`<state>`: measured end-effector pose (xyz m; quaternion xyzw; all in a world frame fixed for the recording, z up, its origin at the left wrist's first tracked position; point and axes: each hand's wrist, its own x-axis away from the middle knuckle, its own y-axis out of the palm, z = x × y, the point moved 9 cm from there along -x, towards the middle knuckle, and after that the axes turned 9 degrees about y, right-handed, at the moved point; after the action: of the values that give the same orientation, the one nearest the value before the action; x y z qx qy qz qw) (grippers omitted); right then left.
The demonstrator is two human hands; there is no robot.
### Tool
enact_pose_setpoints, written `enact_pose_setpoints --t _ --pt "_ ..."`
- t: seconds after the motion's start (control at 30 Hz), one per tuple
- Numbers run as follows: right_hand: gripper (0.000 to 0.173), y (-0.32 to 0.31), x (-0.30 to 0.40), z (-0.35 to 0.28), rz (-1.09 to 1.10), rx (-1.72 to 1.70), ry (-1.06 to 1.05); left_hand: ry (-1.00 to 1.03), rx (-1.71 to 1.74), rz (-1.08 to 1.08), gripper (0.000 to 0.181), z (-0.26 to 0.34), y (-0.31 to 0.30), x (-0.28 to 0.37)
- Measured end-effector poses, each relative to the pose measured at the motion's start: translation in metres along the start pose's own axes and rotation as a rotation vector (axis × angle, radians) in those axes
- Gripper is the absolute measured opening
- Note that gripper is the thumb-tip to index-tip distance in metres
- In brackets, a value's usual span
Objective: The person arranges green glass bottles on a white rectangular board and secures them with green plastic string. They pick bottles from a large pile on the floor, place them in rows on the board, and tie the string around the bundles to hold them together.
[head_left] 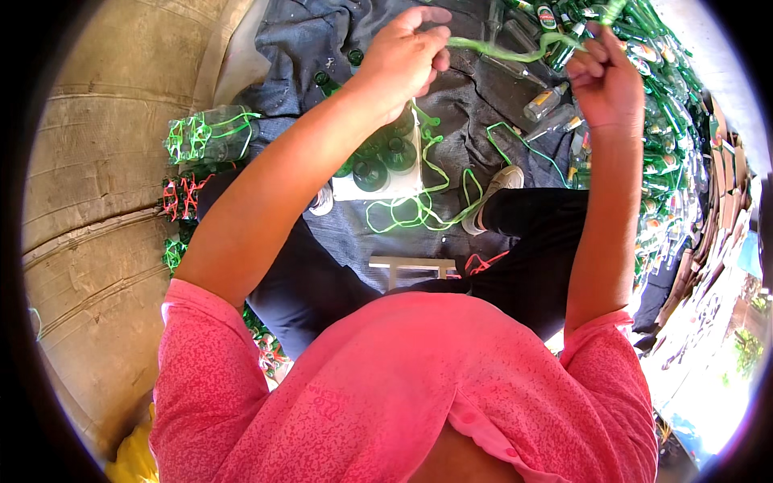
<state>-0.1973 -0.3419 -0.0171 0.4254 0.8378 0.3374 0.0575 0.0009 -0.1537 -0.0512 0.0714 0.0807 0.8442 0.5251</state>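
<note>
A green plastic strap (501, 53) stretches, slightly twisted, between my raised hands. My left hand (410, 60) has its fingers curled around one part of it. In my right hand (607, 84) the strap is pinched between thumb and fingers, with an end rising past the fingertips. Below my left hand, several green glass bottles (371, 174) stand grouped on a white board (377, 194) between my feet. My left forearm and hand hide part of this group. Loose coils of green strap (413, 220) lie on the ground beside the board.
Loose green and colourless bottles (664, 127) are heaped along the right. Strapped bottle bundles (211, 134) lie at the left by a cardboard wall (115, 157). Dark cloth (290, 36) covers the ground. A small wooden frame (416, 263) sits between my legs. Stacked cardboard (721, 181) is far right.
</note>
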Motion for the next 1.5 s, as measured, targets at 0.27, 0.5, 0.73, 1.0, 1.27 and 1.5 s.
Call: enact_pose_setpoints --t 0.27,0.5,0.73,1.0,1.27,1.5 --pt "0.019 -0.089 0.02 -0.095 0.559 0.114 -0.438 -0.023 0.024 -0.258 0.024 0.018 0.016 0.008" --pt "0.047 0.028 0.028 0.0 -0.051 0.79 -0.041 0.036 0.044 -0.378 0.025 0.018 0.04 0.014" --pt "0.043 0.052 0.034 0.064 -0.236 0.643 0.284 0.152 0.041 -0.239 0.024 0.035 0.031 0.013" --pt "0.028 -0.133 -0.017 -0.087 0.451 -0.167 -0.358 0.003 -0.075 -0.355 0.031 0.019 0.021 0.021" --pt "0.025 -0.107 0.004 -0.097 0.442 0.129 -0.401 -0.164 -0.223 -0.511 0.028 -0.006 0.038 0.032" --pt "0.035 -0.031 0.009 -0.044 0.31 1.457 -0.104 -0.236 -0.456 -1.226 0.022 -0.059 0.099 0.127"
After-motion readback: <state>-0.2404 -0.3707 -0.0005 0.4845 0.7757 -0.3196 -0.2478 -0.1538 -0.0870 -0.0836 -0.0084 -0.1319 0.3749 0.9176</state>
